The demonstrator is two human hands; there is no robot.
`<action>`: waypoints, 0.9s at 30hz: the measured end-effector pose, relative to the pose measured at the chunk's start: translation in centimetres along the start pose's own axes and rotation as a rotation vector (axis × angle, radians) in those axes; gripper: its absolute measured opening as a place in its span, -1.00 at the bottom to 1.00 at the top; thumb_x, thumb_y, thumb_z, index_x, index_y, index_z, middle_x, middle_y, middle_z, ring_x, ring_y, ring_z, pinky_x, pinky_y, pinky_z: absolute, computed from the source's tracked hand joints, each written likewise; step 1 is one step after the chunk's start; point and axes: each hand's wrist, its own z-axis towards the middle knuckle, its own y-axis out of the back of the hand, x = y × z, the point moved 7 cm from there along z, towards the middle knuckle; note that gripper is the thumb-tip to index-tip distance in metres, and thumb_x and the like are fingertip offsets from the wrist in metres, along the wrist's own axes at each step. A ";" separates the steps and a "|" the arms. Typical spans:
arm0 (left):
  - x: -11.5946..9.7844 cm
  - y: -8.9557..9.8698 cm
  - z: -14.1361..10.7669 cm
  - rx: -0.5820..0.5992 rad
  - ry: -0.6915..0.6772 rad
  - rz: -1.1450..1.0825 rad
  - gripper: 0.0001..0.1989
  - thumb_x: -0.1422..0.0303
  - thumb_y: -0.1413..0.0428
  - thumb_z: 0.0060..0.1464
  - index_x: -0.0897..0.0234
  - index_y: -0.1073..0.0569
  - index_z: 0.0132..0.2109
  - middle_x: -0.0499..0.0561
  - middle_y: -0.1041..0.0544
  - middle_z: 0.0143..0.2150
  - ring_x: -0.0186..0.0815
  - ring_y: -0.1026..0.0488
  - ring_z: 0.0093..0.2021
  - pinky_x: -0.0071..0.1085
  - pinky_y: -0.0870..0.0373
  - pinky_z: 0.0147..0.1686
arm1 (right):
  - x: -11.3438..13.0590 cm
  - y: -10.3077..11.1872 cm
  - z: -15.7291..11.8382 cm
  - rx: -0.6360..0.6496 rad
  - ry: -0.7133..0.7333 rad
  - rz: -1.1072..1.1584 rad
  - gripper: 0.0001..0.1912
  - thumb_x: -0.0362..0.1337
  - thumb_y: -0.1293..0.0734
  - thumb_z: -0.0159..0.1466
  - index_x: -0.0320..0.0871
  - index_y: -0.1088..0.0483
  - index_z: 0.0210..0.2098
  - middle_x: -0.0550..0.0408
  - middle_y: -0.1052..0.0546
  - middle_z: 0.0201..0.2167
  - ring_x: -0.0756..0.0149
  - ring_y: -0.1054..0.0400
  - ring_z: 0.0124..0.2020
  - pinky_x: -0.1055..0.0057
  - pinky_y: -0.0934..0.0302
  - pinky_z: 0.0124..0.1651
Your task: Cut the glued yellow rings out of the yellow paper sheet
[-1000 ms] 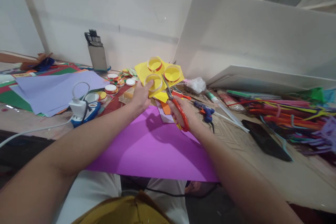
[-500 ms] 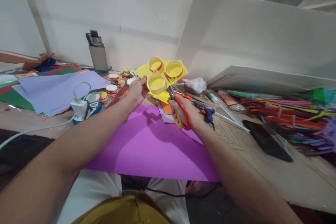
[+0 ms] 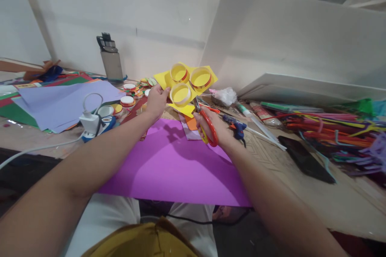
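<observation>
My left hand [image 3: 158,99] is closed on the left edge of a yellow sheet [image 3: 163,79], holding it up off the table. Three round rings with white and red walls stand on the sheet: a front ring [image 3: 181,94], a back ring [image 3: 179,73] and a right ring [image 3: 200,78]. My right hand [image 3: 212,122] grips red-and-yellow-handled scissors [image 3: 211,128]. Their blades point up at the sheet beside the front ring, and the tips are partly hidden. Below both hands lies a large purple sheet [image 3: 175,168], with an orange piece [image 3: 190,123] at its far edge.
On the left are lilac sheets [image 3: 72,102], a power strip with a plug [image 3: 90,122], several bottle caps [image 3: 128,101] and a water bottle [image 3: 111,62]. To the right lie a blue glue gun [image 3: 239,128], a black phone [image 3: 304,158] and colourful pipe cleaners [image 3: 340,128].
The scissors' blades have drawn down slightly from between the front and right rings. The yellow sheet has shifted and turned a little. My left hand keeps its hold.
</observation>
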 end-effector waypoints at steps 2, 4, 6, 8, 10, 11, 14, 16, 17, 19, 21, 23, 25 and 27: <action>-0.2 0.1 -0.1 -0.024 -0.011 0.030 -0.87 0.36 -0.25 0.04 0.25 -0.50 -0.23 0.02 -0.60 -0.26 -0.21 -0.57 -0.20 -0.28 -0.54 -0.15 | -0.1 0.0 0.0 -0.015 -0.030 0.012 -0.68 0.05 -0.27 0.28 -0.05 -0.18 -0.27 0.28 -0.32 -0.58 0.47 -0.17 -0.72 0.52 -0.11 -0.71; -0.4 -0.1 -0.3 -0.024 -0.012 0.022 -0.86 0.36 -0.25 0.03 0.25 -0.51 -0.22 0.04 -0.61 -0.25 -0.19 -0.57 -0.18 -0.28 -0.53 -0.15 | -0.2 0.2 0.0 -0.044 -0.059 0.007 -0.67 0.06 -0.26 0.28 -0.05 -0.18 -0.28 0.27 -0.30 -0.60 0.46 -0.17 -0.71 0.51 -0.10 -0.72; -0.7 -0.4 -0.5 -0.009 0.001 -0.023 -0.83 0.37 -0.26 0.02 0.26 -0.53 -0.19 0.05 -0.61 -0.23 -0.18 -0.57 -0.15 -0.28 -0.53 -0.14 | 0.0 0.3 0.0 -0.073 -0.066 -0.013 -0.67 0.06 -0.25 0.27 -0.06 -0.18 -0.30 0.26 -0.30 -0.60 0.45 -0.18 -0.70 0.52 -0.09 -0.71; -0.8 -0.7 -0.7 -0.007 0.027 -0.102 -0.80 0.39 -0.28 -0.01 0.26 -0.52 -0.18 0.06 -0.62 -0.21 -0.19 -0.57 -0.13 -0.31 -0.53 -0.14 | 0.3 0.4 -0.1 -0.088 -0.061 -0.024 -0.68 0.05 -0.26 0.28 -0.06 -0.18 -0.32 0.26 -0.30 -0.60 0.46 -0.18 -0.69 0.53 -0.08 -0.69; -0.8 -0.8 -0.9 -0.008 0.064 -0.176 -0.78 0.42 -0.28 -0.03 0.25 -0.52 -0.18 0.04 -0.62 -0.20 -0.21 -0.57 -0.13 -0.33 -0.52 -0.14 | 0.6 0.4 -0.2 -0.090 -0.064 -0.016 -0.69 0.03 -0.25 0.29 -0.06 -0.17 -0.33 0.26 -0.29 -0.61 0.47 -0.16 -0.69 0.53 -0.07 -0.68; -0.8 -0.9 -0.9 -0.004 0.083 -0.201 -0.78 0.42 -0.28 -0.03 0.24 -0.52 -0.18 0.03 -0.62 -0.21 -0.22 -0.58 -0.14 -0.34 -0.52 -0.15 | 0.7 0.4 -0.2 -0.092 -0.062 -0.016 -0.70 0.02 -0.25 0.29 -0.06 -0.17 -0.34 0.26 -0.28 -0.61 0.47 -0.16 -0.69 0.53 -0.06 -0.69; -0.7 -1.1 -0.9 0.034 0.152 -0.235 -0.83 0.42 -0.24 -0.01 0.26 -0.51 -0.20 0.01 -0.62 -0.27 -0.23 -0.59 -0.20 -0.37 -0.53 -0.20 | 0.9 0.4 -0.4 -0.088 -0.057 -0.034 -0.72 0.01 -0.25 0.29 -0.05 -0.17 -0.35 0.26 -0.28 -0.61 0.44 -0.17 -0.69 0.52 -0.06 -0.70; -0.5 -1.0 -0.7 0.041 0.199 -0.271 -0.83 0.42 -0.23 -0.02 0.29 -0.52 -0.21 0.02 -0.62 -0.29 -0.23 -0.59 -0.24 -0.37 -0.54 -0.22 | 0.7 0.3 -0.4 -0.066 -0.057 -0.042 -0.71 0.01 -0.25 0.29 -0.05 -0.18 -0.36 0.24 -0.31 -0.60 0.43 -0.19 -0.69 0.50 -0.09 -0.69; -0.4 -0.9 -0.6 0.034 0.216 -0.291 -0.80 0.43 -0.24 -0.03 0.30 -0.52 -0.19 0.03 -0.63 -0.29 -0.23 -0.59 -0.26 -0.36 -0.54 -0.22 | 0.6 0.2 -0.4 -0.048 -0.060 -0.042 -0.71 0.02 -0.24 0.29 -0.05 -0.19 -0.36 0.23 -0.32 -0.60 0.43 -0.19 -0.69 0.49 -0.10 -0.68; -0.2 -0.7 -0.5 0.015 0.240 -0.311 -0.73 0.47 -0.25 -0.05 0.29 -0.53 -0.12 0.03 -0.64 -0.26 -0.26 -0.58 -0.29 -0.37 -0.54 -0.23 | 0.5 0.0 -0.4 -0.027 -0.053 -0.043 -0.71 0.02 -0.24 0.30 -0.05 -0.20 -0.38 0.22 -0.34 -0.59 0.43 -0.19 -0.69 0.48 -0.12 -0.67; 0.2 -0.7 -0.5 0.002 0.259 -0.311 -0.65 0.52 -0.24 -0.05 0.26 -0.52 -0.06 0.01 -0.64 -0.25 -0.31 -0.57 -0.34 -0.39 -0.53 -0.26 | 0.5 0.0 -0.4 -0.032 -0.042 -0.042 -0.72 0.00 -0.23 0.30 -0.06 -0.20 -0.38 0.22 -0.34 -0.60 0.44 -0.20 -0.69 0.49 -0.12 -0.65; 0.4 -0.8 -0.6 -0.010 0.278 -0.317 -0.61 0.54 -0.24 -0.06 0.23 -0.51 -0.03 -0.02 -0.64 -0.25 -0.35 -0.55 -0.38 -0.43 -0.52 -0.30 | 0.5 0.0 -0.3 -0.053 -0.049 -0.034 -0.74 -0.02 -0.24 0.29 -0.06 -0.20 -0.37 0.22 -0.34 -0.60 0.44 -0.20 -0.68 0.49 -0.13 -0.64; 0.5 -1.0 -0.9 -0.021 0.277 -0.335 -0.57 0.53 -0.26 -0.06 0.20 -0.49 0.00 -0.04 -0.64 -0.26 -0.37 -0.55 -0.38 -0.46 -0.50 -0.31 | 0.4 0.0 -0.3 -0.068 -0.074 -0.021 -0.76 -0.03 -0.25 0.28 -0.06 -0.21 -0.35 0.24 -0.33 -0.60 0.44 -0.19 -0.69 0.50 -0.12 -0.65; 0.3 -1.3 -1.2 -0.021 0.260 -0.342 -0.53 0.53 -0.26 -0.07 0.18 -0.48 0.04 -0.04 -0.64 -0.25 -0.37 -0.55 -0.36 -0.48 -0.49 -0.31 | 0.3 0.1 -0.3 -0.080 -0.092 -0.008 -0.76 -0.03 -0.25 0.28 -0.05 -0.20 -0.34 0.25 -0.31 -0.61 0.44 -0.18 -0.70 0.50 -0.10 -0.68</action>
